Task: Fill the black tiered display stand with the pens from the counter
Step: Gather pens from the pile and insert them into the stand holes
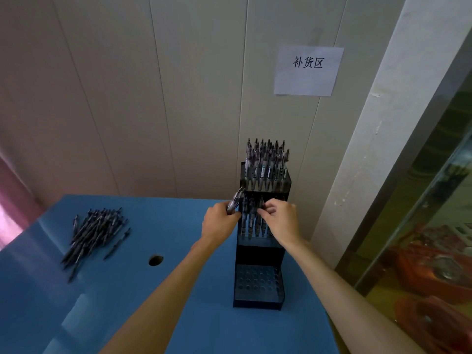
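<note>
Black tiered display stand on the blue counter, both hands working at its middle tier.

Head view: the stand sits against the panelled wall toward the counter's right side. Its top tier is packed with upright pens, a few pens stand in the middle tier, and the lowest tier shows bare holes. The left hand has its fingers curled round a small bundle of pens held just left of the middle tier, tips angled up. The right hand pinches a single pen at the middle tier between thumb and fingertips. A loose pile of pens lies well apart on the counter's left side, near a round hole in the surface. A paper sign hangs on the wall above.
</note>
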The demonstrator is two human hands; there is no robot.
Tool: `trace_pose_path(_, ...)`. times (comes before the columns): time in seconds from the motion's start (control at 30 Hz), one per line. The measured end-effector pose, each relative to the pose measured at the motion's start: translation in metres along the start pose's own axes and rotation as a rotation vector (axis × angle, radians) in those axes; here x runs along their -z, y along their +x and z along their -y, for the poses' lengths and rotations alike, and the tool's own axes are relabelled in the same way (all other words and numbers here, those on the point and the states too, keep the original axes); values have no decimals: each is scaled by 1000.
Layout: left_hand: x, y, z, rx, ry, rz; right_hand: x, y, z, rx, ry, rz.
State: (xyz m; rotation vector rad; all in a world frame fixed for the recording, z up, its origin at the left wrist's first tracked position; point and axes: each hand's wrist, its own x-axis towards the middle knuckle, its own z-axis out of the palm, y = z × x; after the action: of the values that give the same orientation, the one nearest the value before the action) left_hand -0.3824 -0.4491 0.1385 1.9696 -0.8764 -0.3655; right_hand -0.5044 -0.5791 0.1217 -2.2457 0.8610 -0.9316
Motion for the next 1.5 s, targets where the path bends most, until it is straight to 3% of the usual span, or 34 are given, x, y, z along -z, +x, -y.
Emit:
trace_pose_path(0.37, -2, -1, 0, -20, 7, 23, -3, -11, -8, -150, -68, 135)
trace_pose_path(0.67, -9, 0, -6, -58, 118, 22, 19, -6, 47, -212, 428, 174)
trace_pose_path(1.0, -15, -3, -7, -123, 286, -61, 18, -11, 61, -236, 413, 161)
trace_pose_path(1.17, -15, -2, -9, -120, 343, -51, 9, -13, 59, -242, 367, 55)
trace_pose_path(1.37, -10, -4, -9, -118, 363, -50, 20, -1, 53, -350, 665, -187)
trace_pose_path(1.5, -5, -7, -1, -103, 329, -52, 36, 3, 37, -210, 463, -244)
